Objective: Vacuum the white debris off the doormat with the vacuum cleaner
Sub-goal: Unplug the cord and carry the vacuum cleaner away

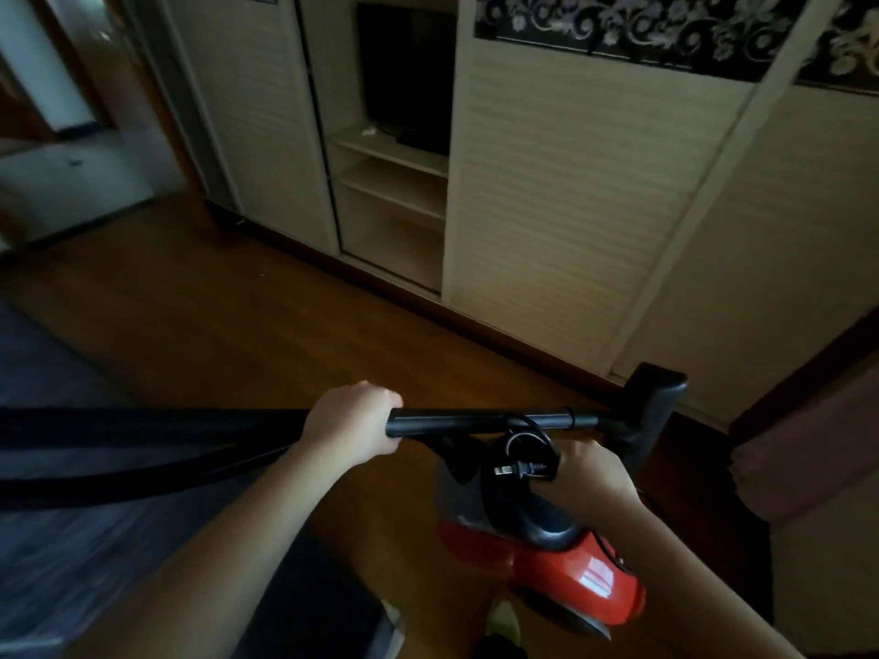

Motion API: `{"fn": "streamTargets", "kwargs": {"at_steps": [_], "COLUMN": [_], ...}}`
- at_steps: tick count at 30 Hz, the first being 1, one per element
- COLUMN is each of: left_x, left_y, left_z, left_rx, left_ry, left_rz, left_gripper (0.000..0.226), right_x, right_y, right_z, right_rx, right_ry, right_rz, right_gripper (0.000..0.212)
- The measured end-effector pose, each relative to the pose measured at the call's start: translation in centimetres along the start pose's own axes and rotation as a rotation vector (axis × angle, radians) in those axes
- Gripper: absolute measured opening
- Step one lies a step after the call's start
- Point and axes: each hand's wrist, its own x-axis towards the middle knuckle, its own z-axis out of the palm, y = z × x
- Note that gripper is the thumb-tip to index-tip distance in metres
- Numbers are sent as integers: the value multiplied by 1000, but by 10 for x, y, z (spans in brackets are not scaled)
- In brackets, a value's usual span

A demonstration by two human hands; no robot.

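Left hand (352, 420) wrapped round the black plastic wand (480, 419), right hand (587, 473) gripping the red canister vacuum's (566, 563) handle, looks like carrying it, unplugged, doormat not visible.

The wooden floor (247, 335) is brown and runs up to the wardrobe (571, 192), which stands directly on it. A dark grey mat (62, 539) lies on the floor at the left.
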Motion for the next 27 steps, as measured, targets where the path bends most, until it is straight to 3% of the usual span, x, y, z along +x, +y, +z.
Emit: {"fn": "streamTargets", "kwargs": {"at_steps": [6,13,20,23,25,27], "left_x": [67,108,126,133,138,143], "left_y": [-5,-28,-80,-116,-147,-181], "left_z": [-14,-30,-30,-29,-29,-30], "left_rx": [-34,-17,-78,-108,-107,-105], "left_ry": [-21,-78,-73,-78,-80,-81], "left_rz": [-149,-333,-517,-593,-624,-653], "left_gripper": [14,14,41,37,31,28], "right_x": [97,194,279,319,346,372], "right_y": [25,15,-39,-75,-103,-134], "right_z": [-26,-54,-61,-55,-50,-48], "right_rx": [12,-9,19,4,40,71], "right_ry": [-71,-42,-78,-140,-174,-207], "right_rz": [-132,-344,-436,-504,-534,-548], "right_gripper": [13,15,21,24,15,26]}}
